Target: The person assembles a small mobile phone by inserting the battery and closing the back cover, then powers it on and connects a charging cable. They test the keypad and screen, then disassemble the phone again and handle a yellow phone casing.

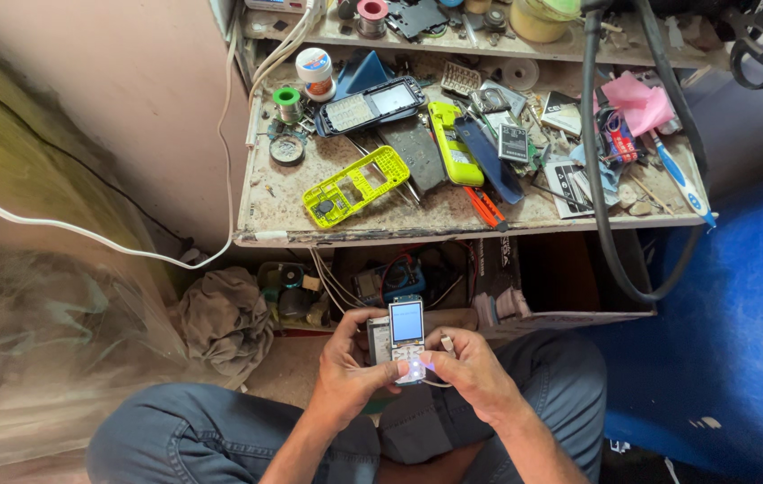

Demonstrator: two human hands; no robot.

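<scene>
1. A worn, low workbench (pixel 345 229) fills the upper middle of the view, its top crowded with phone parts and tools. To its right a blue surface (pixel 740 296) takes up the corner.
2. The person sits before the bench in blue jeans (pixel 184 435), knees spread to either side, with both hands meeting between them, below the bench edge.
3. A thick black hose (pixel 598 179) loops down from the top shelf, across the right end of the bench and back up.
4. A crumpled grey rag (pixel 224 318) lies on the floor under the bench's left end.
5. On the bench top lie a yellow phone frame (pixel 356 185), a yellow phone body (pixel 454 143) and a dark keypad housing (pixel 370 105), near each other but apart.
6. The left hand (pixel 350 372) cups a small phone (pixel 406 336) from the left, fingers curled behind it and thumb over the keypad, in a close grip.
7. The right hand (pixel 471 372) holds the same phone from the right, thumb on its lit lower keys, fingers wrapped narrowly around its edge.
8. The phone stands roughly upright in both hands, its pale blue screen glowing.
</scene>
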